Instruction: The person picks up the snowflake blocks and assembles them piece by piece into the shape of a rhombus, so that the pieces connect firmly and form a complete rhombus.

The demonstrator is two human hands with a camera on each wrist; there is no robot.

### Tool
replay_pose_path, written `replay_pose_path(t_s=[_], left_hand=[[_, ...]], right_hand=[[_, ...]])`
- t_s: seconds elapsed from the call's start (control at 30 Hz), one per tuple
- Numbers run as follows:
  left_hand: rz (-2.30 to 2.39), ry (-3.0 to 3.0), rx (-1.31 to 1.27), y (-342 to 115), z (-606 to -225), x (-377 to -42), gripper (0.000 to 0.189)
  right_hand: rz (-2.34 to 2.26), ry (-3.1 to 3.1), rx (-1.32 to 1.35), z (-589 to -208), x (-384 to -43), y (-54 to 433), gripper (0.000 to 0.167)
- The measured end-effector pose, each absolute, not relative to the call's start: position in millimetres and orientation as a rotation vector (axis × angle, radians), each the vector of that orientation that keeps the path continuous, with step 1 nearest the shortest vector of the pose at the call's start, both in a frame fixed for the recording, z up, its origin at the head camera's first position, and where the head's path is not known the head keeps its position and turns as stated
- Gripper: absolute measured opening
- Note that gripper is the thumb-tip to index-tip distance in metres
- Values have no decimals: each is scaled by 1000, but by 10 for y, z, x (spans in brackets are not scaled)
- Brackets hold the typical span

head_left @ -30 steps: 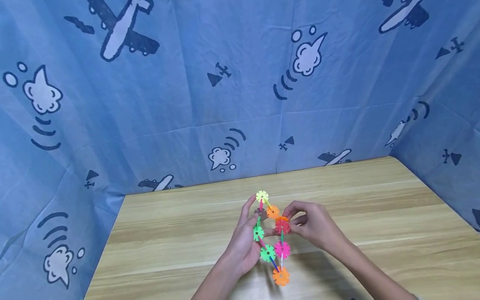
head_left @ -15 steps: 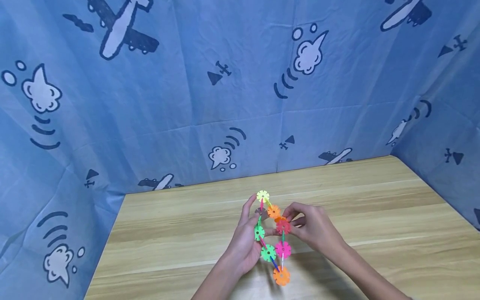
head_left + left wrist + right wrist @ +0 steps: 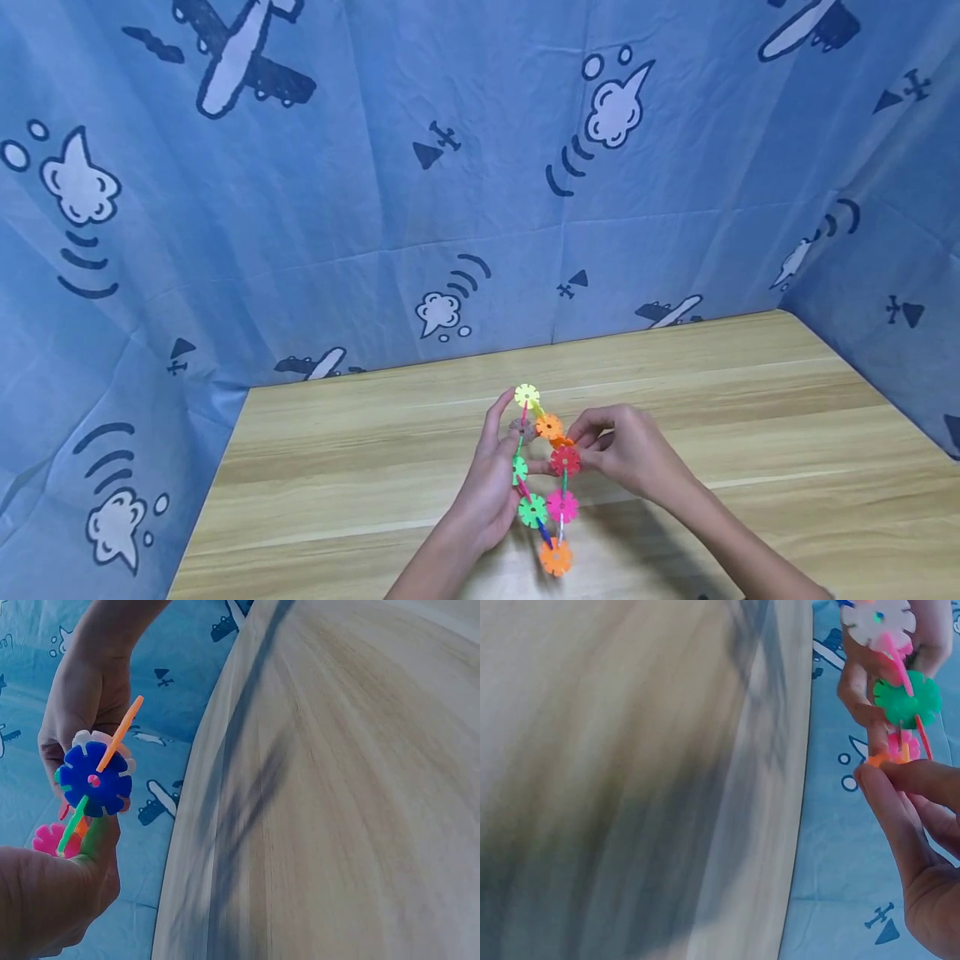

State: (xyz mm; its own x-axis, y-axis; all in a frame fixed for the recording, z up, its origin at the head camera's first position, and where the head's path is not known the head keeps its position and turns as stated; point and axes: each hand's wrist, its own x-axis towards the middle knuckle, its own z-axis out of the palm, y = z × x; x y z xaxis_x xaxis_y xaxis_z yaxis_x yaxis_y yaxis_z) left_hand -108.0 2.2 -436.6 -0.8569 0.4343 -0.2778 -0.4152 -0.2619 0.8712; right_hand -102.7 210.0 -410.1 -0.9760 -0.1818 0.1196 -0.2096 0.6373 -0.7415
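In the head view, slotted plastic snowflake discs are joined edge to edge into a tall closed loop above the table. A yellow disc (image 3: 527,396) tops it and an orange disc (image 3: 556,557) hangs lowest. My left hand (image 3: 483,492) holds the loop's left side around a grey disc (image 3: 522,430) and a green disc (image 3: 520,470), forefinger raised to the yellow one. With thumb and fingertips, my right hand (image 3: 630,450) pinches an orange disc (image 3: 562,442) beside the red disc (image 3: 566,460). A dark blue disc (image 3: 96,780) faces the left wrist view; the right wrist view shows another green disc (image 3: 907,700).
The wood-grain table (image 3: 322,483) lies under both hands and carries their shadows. Blue curtains (image 3: 480,192) printed with planes and clouds rise behind it and along both sides.
The lower part of the loop has shifted slightly down and left, and the red disc sits a little lower. Both hands keep their hold in nearly the same place.
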Motion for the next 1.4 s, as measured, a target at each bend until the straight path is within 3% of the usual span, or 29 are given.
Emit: replay_pose_path(t_s=[0.47,1.4], left_hand=[[2133,1511,31,15,-4365,-1075,55],[2148,1479,-5,-4,-4351,-1092,55]], right_hand=[[1589,-2907,329,-3987,-1135,2215,6],[1532,-2833,124,-3957,-1109,2006,9]])
